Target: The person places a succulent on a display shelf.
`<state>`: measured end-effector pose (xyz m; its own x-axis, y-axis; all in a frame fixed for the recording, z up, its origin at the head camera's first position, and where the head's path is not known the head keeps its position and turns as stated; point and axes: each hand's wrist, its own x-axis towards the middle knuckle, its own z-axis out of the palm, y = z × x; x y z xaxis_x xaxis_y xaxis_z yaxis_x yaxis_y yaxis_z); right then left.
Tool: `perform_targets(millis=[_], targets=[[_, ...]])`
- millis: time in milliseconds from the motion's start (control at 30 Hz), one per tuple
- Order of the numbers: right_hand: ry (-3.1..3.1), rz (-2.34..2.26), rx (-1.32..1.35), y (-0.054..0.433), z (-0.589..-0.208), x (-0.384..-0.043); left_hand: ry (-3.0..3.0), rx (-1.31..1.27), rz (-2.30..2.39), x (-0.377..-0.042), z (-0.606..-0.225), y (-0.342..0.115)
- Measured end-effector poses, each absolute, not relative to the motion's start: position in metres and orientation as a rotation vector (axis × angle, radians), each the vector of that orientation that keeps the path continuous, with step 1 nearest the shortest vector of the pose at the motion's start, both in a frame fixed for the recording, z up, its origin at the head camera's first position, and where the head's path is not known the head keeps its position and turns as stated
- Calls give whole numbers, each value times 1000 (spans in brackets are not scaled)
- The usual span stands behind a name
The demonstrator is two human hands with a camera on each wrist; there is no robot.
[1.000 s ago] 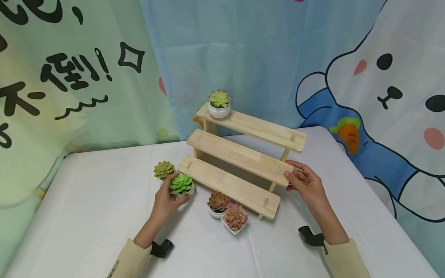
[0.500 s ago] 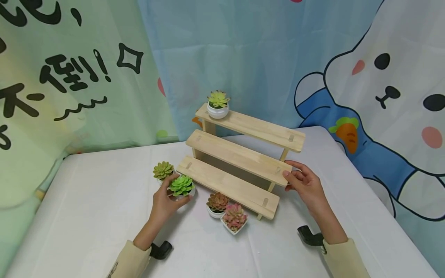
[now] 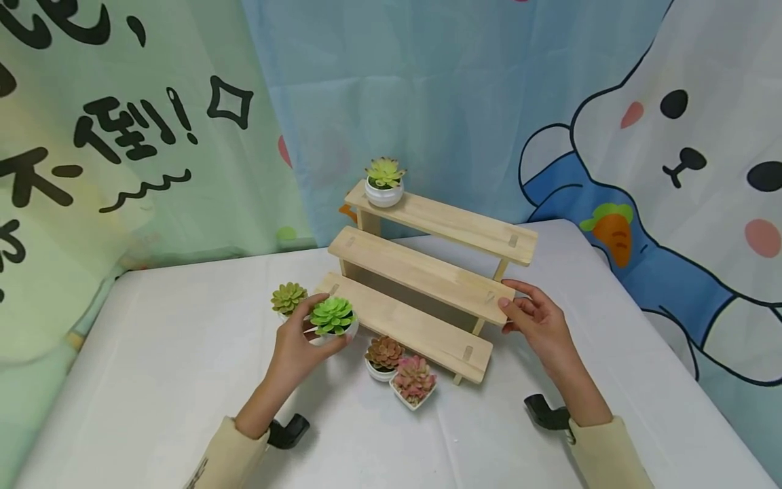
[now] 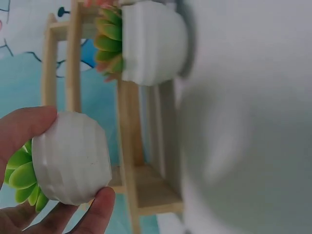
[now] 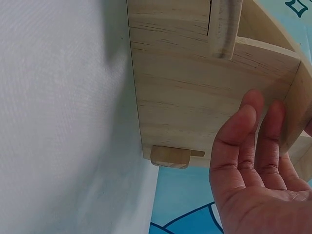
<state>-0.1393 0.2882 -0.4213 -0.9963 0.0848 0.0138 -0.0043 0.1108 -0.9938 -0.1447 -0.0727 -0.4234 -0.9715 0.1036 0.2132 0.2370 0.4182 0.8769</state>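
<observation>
My left hand [image 3: 299, 343] grips a white pot holding a bright green succulent [image 3: 332, 315]. In the left wrist view this ribbed white pot [image 4: 73, 158] is between thumb and fingers, off the table. It hovers by the left end of the lowest board of a three-tier wooden shelf [image 3: 415, 275]. My right hand [image 3: 537, 322] holds the right end of the middle board, thumb on top. In the right wrist view the fingers [image 5: 270, 131] lie beneath a board. A yellow-green succulent [image 3: 385, 182] stands on the top board's left end.
An olive-green succulent [image 3: 287, 297] stands on the table behind my left hand. In front of the shelf, a brown succulent [image 3: 383, 354] and a pink succulent in a square pot [image 3: 413, 382] sit side by side. A printed curtain [image 3: 427, 88] hangs behind the white table [image 3: 183, 339].
My left hand has lifted the bright green succulent and moved it slightly right, away from the olive-green one and toward the lowest board. The right hand stays on the middle board.
</observation>
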Motion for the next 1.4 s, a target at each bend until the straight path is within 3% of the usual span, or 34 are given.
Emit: perform_targets(millis=[600,1400], targets=[[-2342,2012,-136,291,-423,-137,-2503,-518,-1621,-171,-365,-46],[-2319,2034,-124,290,-417,-136,-2473,-669,-1628,-217,-319,4]])
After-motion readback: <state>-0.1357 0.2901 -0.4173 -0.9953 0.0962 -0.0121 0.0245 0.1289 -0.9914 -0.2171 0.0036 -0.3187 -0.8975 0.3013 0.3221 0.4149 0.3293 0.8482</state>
